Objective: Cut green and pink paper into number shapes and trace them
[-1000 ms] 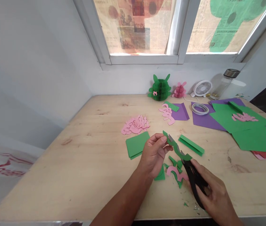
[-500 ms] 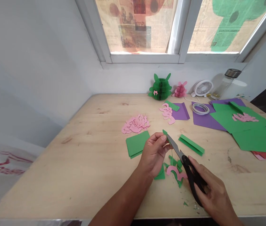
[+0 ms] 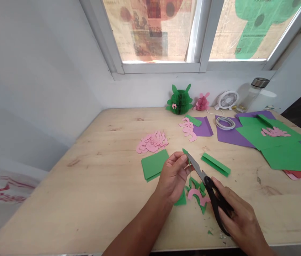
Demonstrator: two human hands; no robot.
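My left hand [image 3: 175, 174] pinches a small green paper piece [image 3: 185, 151] between thumb and fingers; most of it is hidden by the hand. Black-handled scissors [image 3: 207, 181] are gripped in my right hand [image 3: 239, 213], with their blades pointing up and left against the green piece. Beneath the hands lie green paper scraps [image 3: 202, 208] and a curved pink paper piece [image 3: 194, 193]. A folded green sheet [image 3: 154, 164] lies left of my left hand, and a narrow folded green strip [image 3: 216, 164] lies beyond the scissors.
Pink cut-outs [image 3: 152, 142] are heaped at centre-left. Purple paper [image 3: 204, 127], a tape roll [image 3: 225, 123] and green sheets [image 3: 291, 154] lie to the right. Along the wall stand a green paper figure [image 3: 181, 101], a pink one [image 3: 201, 102], a fan [image 3: 227, 99] and a bottle [image 3: 255, 93].
The view has shifted slightly. Both hands keep their holds, and the scissor blades stay at the green piece, whose tip sits a little lower and farther left in view.
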